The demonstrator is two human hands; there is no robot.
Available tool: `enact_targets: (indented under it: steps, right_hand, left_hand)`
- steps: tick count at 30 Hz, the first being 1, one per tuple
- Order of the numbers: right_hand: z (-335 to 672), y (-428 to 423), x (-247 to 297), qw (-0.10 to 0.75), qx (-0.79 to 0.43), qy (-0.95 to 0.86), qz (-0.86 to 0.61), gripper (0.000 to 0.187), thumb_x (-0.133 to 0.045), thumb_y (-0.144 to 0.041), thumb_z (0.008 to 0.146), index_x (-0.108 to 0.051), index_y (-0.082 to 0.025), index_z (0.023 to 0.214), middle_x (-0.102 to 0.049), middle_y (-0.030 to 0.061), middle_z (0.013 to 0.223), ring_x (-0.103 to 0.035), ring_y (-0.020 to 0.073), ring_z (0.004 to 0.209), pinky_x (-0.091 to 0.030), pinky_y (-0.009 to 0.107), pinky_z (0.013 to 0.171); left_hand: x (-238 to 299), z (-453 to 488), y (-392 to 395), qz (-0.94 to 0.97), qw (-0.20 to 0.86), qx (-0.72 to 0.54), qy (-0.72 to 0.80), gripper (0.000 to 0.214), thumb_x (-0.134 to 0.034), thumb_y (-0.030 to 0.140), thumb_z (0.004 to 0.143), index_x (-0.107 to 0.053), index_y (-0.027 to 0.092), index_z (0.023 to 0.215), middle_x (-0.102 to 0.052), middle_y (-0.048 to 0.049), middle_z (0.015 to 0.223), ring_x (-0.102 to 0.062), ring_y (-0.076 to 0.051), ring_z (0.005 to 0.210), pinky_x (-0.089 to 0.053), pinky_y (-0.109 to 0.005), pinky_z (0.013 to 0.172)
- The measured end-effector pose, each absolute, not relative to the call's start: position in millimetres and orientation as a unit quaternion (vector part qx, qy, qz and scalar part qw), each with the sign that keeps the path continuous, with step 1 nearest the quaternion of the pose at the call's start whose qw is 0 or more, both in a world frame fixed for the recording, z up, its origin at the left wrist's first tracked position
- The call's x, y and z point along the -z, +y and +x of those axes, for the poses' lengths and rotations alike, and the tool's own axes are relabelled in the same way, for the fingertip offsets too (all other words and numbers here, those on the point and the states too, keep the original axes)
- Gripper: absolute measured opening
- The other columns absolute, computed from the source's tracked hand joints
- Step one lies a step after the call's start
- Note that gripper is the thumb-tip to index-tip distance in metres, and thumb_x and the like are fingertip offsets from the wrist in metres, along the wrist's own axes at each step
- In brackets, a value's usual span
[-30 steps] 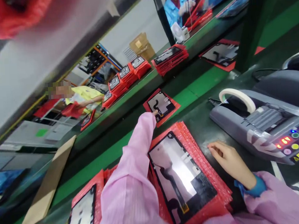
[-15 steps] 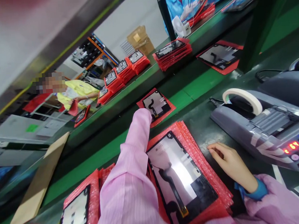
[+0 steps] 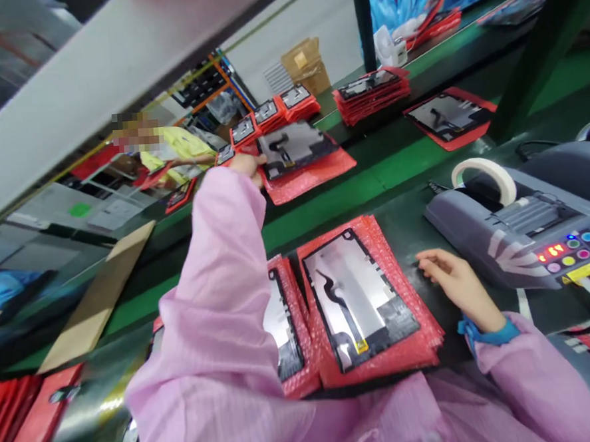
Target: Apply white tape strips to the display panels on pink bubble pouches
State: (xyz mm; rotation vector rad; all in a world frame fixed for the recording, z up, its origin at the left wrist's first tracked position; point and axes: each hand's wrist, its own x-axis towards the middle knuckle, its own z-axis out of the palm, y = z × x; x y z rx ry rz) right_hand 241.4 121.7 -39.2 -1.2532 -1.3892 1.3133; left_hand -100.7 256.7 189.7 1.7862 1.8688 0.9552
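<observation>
Item: flat grey display panel with a black flex cable [image 3: 295, 146], lying on a red bubble-wrap sleeve [image 3: 317, 174] above the green conveyor belt [image 3: 372, 179], far from the body and just beside the row of small red stacks [image 3: 268, 112]. Left hand [image 3: 248, 165]: arm in a pink sleeve stretched out, thumb and fingers closed on the near-left corner of panel and sleeve; the fingers beneath are hidden, and whether the sleeve's far edge touches the belt cannot be told. Right hand [image 3: 453, 281]: palm down on the dark worktop [image 3: 426, 239], fingers loosely curled, holding nothing, just beside a stack of red bubble-wrap sleeves topped by a second grey panel [image 3: 359, 297]; a further such stack [image 3: 284, 328] lies to the left of it, half under the left arm. Adjacent: grey tape dispenser with lit coloured buttons [image 3: 526, 233] carrying a cream tape roll [image 3: 482, 177]. Also on the line: another panel on red wrap [image 3: 446, 115], a taller red stack [image 3: 372, 95], a brown cardboard strip [image 3: 99, 293]; a person in yellow [image 3: 175, 148] and a person in blue [image 3: 391, 1] work beyond. Step, as judged: one-handed grip on the belt-side panel. Handling note: the panel rests loose on soft wrap, so any move likely calls for a level carry and support under the sleeve.
</observation>
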Motion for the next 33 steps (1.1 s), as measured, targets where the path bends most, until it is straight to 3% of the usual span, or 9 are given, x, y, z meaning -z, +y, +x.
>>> enact_targets:
  steps: [3,7,8,10,14,21,26,29,33]
  right_hand:
    - [239,109,5,0.425,-0.588,-0.522,-0.448,0.041,-0.07,-0.053,0.079,-0.068,-0.019,0.102,-0.068,0.0053,0.087,-0.061,0.0142,0.069,-0.051,0.027,0.062]
    - [221,92,-42,0.403,-0.7,-0.488,-0.33,0.05,-0.066,-0.063,0.082,-0.064,-0.023,0.113,-0.071,0.0066,0.102,-0.068,0.0176,0.083,-0.058,0.031,0.071]
    - [215,89,-50,0.387,-0.726,-0.483,-0.3,0.054,-0.063,-0.068,0.081,-0.064,-0.024,0.112,-0.071,0.0068,0.103,-0.069,0.0192,0.085,-0.059,0.033,0.072]
    - [204,84,-60,0.357,-0.758,-0.479,-0.263,0.06,-0.058,-0.076,0.079,-0.066,-0.024,0.109,-0.072,0.007,0.102,-0.071,0.022,0.087,-0.06,0.035,0.072]
    - [195,78,-53,0.32,-0.757,-0.499,-0.275,0.049,-0.076,-0.056,0.075,-0.067,-0.023,0.111,-0.074,0.0049,0.103,-0.072,0.0233,0.09,-0.059,0.036,0.079]
    - [189,73,-19,0.318,-0.483,-0.682,-0.448,0.043,-0.069,-0.042,0.081,-0.066,-0.016,0.115,-0.071,0.0115,0.117,-0.068,0.0283,0.103,-0.052,0.043,0.093]
    - [189,45,-20,0.257,-0.235,-0.731,-0.587,0.033,-0.063,-0.044,0.087,-0.066,-0.019,0.108,-0.071,0.0111,0.099,-0.066,0.0284,0.09,-0.049,0.038,0.078]
    - [212,25,-5,0.4,-0.241,-0.652,-0.597,0.036,-0.061,-0.054,0.086,-0.062,-0.021,0.101,-0.06,0.0028,0.078,-0.058,0.0177,0.069,-0.045,0.03,0.064]
    - [269,19,16,0.669,-0.293,-0.268,-0.629,0.044,-0.065,-0.061,0.079,-0.042,-0.026,0.096,-0.043,-0.0063,0.073,-0.036,0.0078,0.048,-0.028,0.023,0.042]
  left_hand:
    - [-214,-101,188,0.511,0.317,-0.397,0.694,0.056,0.002,0.001,0.098,-0.053,-0.01,0.104,-0.061,-0.0017,0.078,-0.064,-0.007,0.095,-0.05,-0.035,0.088]
    - [-190,-74,79,0.371,0.408,-0.571,0.608,0.017,-0.041,0.003,0.096,-0.057,0.004,0.092,-0.053,0.0044,0.062,-0.065,-0.007,0.08,-0.053,-0.031,0.09]
    - [-173,-64,54,0.372,0.395,-0.612,0.575,0.006,-0.054,0.006,0.09,-0.059,0.008,0.093,-0.058,0.003,0.067,-0.066,-0.011,0.082,-0.054,-0.03,0.09]
    - [-132,-42,12,0.374,0.357,-0.671,0.532,0.027,-0.074,0.017,0.077,-0.061,0.015,0.101,-0.069,-0.0033,0.092,-0.068,-0.018,0.094,-0.055,-0.032,0.092]
    - [-50,-20,-28,0.336,0.342,-0.674,0.562,0.044,-0.074,0.032,0.078,-0.06,0.021,0.118,-0.068,-0.0074,0.115,-0.064,-0.022,0.112,-0.051,-0.037,0.101]
    - [11,-28,-3,0.373,0.216,-0.519,0.738,0.049,-0.053,0.022,0.089,-0.051,0.02,0.138,-0.057,-0.0125,0.136,-0.046,-0.025,0.137,-0.034,-0.045,0.118]
    - [15,-21,-4,0.517,-0.014,-0.41,0.751,0.053,-0.052,0.018,0.088,-0.051,0.009,0.139,-0.038,-0.0226,0.152,-0.031,-0.032,0.146,-0.027,-0.052,0.12]
    - [15,-18,-16,0.619,-0.022,-0.389,0.682,0.038,-0.041,0.021,0.097,-0.062,0.014,0.128,-0.052,-0.0165,0.145,-0.043,-0.026,0.139,-0.034,-0.047,0.118]
    - [16,-16,-30,0.677,0.016,-0.349,0.647,0.034,-0.047,0.033,0.1,-0.064,0.018,0.125,-0.063,-0.0123,0.134,-0.054,-0.025,0.13,-0.04,-0.048,0.114]
